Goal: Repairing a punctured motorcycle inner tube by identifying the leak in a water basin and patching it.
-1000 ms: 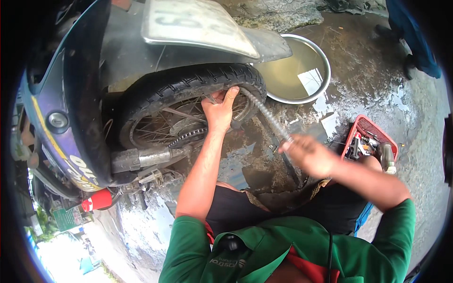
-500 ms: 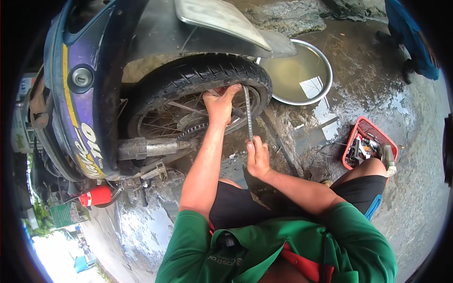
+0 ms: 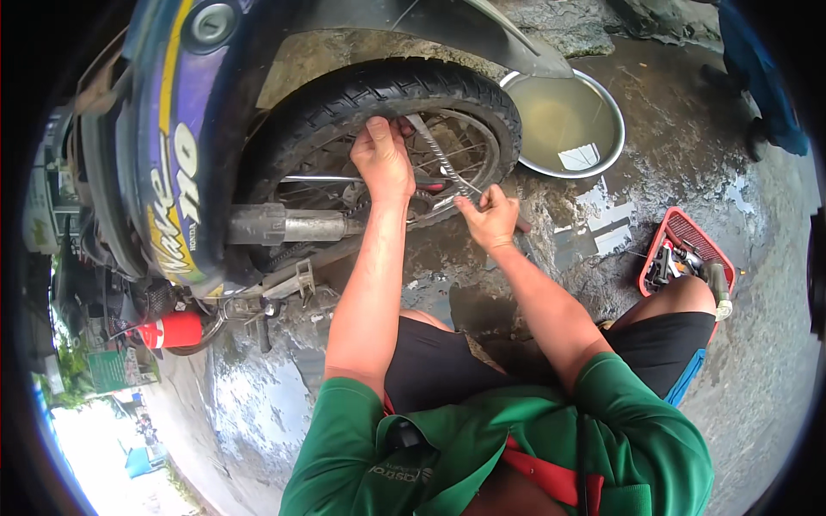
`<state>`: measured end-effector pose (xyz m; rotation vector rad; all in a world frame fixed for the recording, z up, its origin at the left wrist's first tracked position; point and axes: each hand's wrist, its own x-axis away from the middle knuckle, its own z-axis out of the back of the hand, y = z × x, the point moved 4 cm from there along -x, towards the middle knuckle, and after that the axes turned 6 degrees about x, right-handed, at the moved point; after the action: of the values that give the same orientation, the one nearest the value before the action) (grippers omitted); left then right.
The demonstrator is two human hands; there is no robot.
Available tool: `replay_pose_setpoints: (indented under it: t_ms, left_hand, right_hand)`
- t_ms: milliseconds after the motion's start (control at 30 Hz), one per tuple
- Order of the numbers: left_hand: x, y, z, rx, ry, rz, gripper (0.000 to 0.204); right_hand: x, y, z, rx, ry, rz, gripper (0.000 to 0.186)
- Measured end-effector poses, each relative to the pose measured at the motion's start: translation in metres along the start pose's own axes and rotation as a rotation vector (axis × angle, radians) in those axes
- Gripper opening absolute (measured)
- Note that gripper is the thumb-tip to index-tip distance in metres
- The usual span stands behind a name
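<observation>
Tyre [image 3: 404, 90], black and knobbly, arches across the upper middle of the frame on a spoked wheel [image 3: 447, 163], under a grey mudguard [image 3: 387, 43]. It belongs to a scooter [image 3: 163, 172] whose purple and yellow body fills the upper left. A grey exhaust [image 3: 284, 226] runs level just below and left of the wheel. Wet concrete ground [image 3: 688, 155] covers the right and lower parts of the frame.

Right of the wheel, almost touching the tyre, sits a round metal basin [image 3: 602, 103] of murky water with a pale scrap floating in it. At the right edge a red basket [image 3: 680, 232] holds tools, just above the person's bare knee. A small red can [image 3: 176, 328] lies at the lower left, below the scooter.

The left hand [image 3: 383, 159] is closed over the tyre's inner edge at the rim, fingers curled around it, thumb side toward the spokes. The right hand [image 3: 492, 219], just right of and below the left, grips the lower end of a thin metal lever [image 3: 440, 156]. That lever slants up and left, its upper end meeting the tyre's edge right beside the left fingers. The two hands are near each other but not touching.
</observation>
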<state>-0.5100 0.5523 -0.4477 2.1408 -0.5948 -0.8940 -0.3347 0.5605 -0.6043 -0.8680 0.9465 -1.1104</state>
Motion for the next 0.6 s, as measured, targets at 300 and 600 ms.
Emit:
replay_pose_setpoints:
  t_ms: [300, 600]
  left_hand:
    - [-0.003, 0.018, 0.003, 0.029, 0.052, -0.025, 0.064]
    - [-0.003, 0.048, 0.006, 0.034, 0.073, -0.017, 0.073]
  right_hand:
    - [-0.054, -0.028, 0.028, 0.388, 0.178, 0.601, 0.054]
    - [-0.051, -0.073, 0.047, 0.419, -0.091, 0.845, 0.043]
